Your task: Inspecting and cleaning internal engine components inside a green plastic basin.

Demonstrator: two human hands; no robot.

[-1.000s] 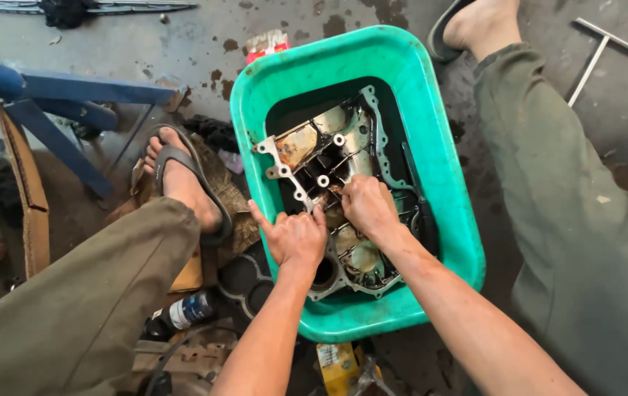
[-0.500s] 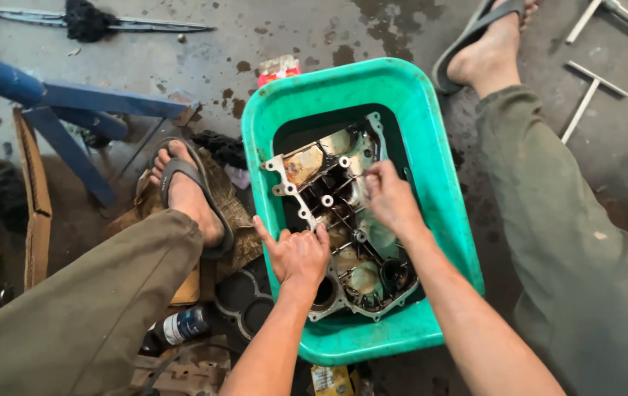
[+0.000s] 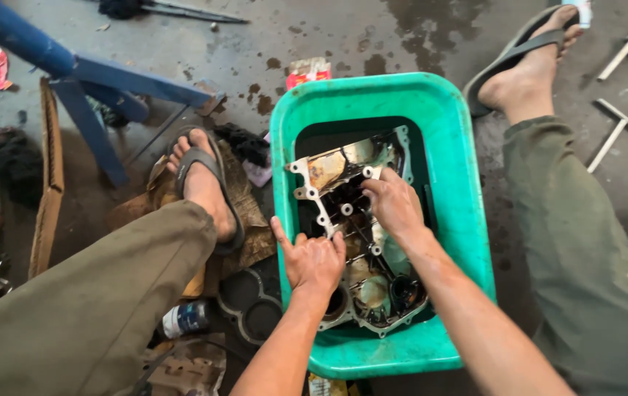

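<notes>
— Nearest the camera?
— Near rim of a green plastic tub, bare. Just left of it on the floor, a dark gasket and a small bottle.
— And inside the tub?
— A grimy metal engine cover, lying flat along the tub's floor, reaching from the near end toward the far left corner.
— Left hand?
— Left hand palm down on the cover near the tub's left wall, fingers spread and fairly flat, pressing rather than gripping.
— Right hand?
— Right hand farther in, at the cover's middle, fingers curled down onto the casting; closed around anything or not, cannot tell.
— Beyond the tub?
— Sandalled foot off the left side, another foot by the far right corner, blue steel frame at far left.
</notes>
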